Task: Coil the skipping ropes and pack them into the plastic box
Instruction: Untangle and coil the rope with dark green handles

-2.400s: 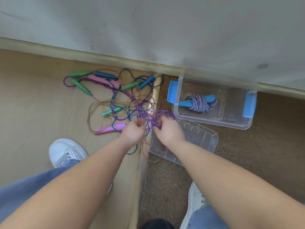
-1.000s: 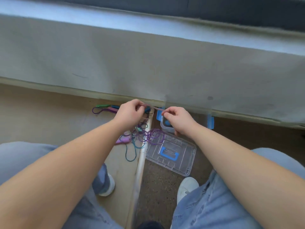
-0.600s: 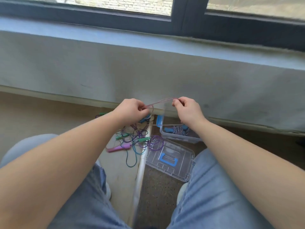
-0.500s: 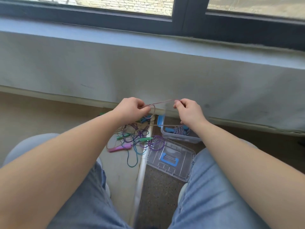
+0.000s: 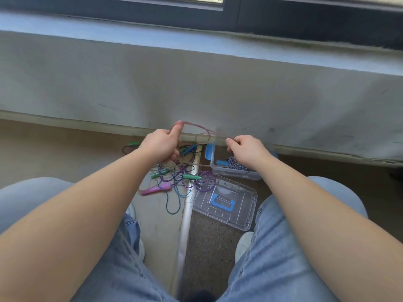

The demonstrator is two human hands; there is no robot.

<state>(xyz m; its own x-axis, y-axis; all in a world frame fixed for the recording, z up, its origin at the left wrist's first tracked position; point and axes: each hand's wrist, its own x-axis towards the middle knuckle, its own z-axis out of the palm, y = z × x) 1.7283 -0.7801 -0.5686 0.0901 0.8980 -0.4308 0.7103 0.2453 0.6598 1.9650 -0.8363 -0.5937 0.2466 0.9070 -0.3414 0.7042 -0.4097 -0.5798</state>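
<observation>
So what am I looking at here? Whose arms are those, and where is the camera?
There is no machine: a person wears a camera on the head, looking down at their own bare arms and jeans. The left hand and right hand are raised, each pinching a thin pinkish skipping rope that arcs between them. On the floor below lies a tangle of coloured ropes with green, pink and blue handles. To its right stands a clear plastic box with blue clips, with a striped rope bundle inside. The box's clear lid with a blue handle lies flat on the floor nearer the person. Behind everything runs a grey wall under a window.
</observation>
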